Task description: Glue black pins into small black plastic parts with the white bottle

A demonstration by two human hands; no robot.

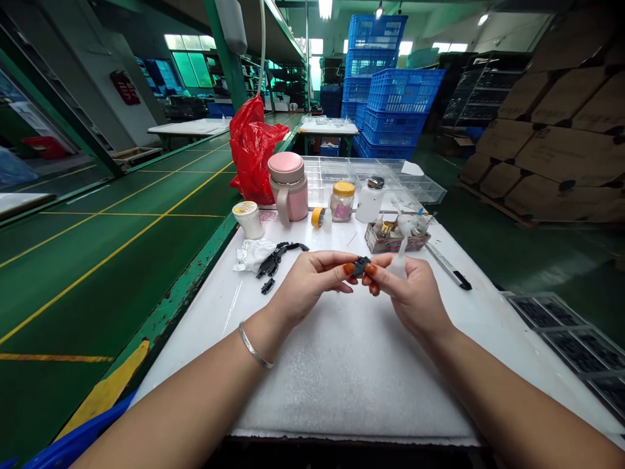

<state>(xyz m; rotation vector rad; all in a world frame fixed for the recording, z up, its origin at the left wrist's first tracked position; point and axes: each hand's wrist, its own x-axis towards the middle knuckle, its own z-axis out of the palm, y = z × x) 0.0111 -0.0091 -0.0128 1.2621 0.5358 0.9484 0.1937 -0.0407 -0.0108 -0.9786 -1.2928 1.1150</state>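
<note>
My left hand (312, 283) is closed, with its thumb and fingertips pinching one side of a small black plastic part (361, 266). The thumb and fingers of my right hand (410, 290) grip the part's other side, above the middle of the white table. A white squeeze bottle (399, 262) with a thin nozzle pointing up shows between my right thumb and forefinger. It looks tucked into that hand, though its lower end is hidden. Left of my hands lie several similar black parts (273, 260), beside crumpled white wrapping (254, 254).
Along the table's back stand a white tub (248, 220), pink mug (289, 189), yellow tape roll (318, 217), yellow-lidded jar (342, 202), white bottle (370, 200) and small box (398, 240) of bottles. A utility knife (449, 266) lies right. Compartment trays (576, 339) of dark parts sit lower right.
</note>
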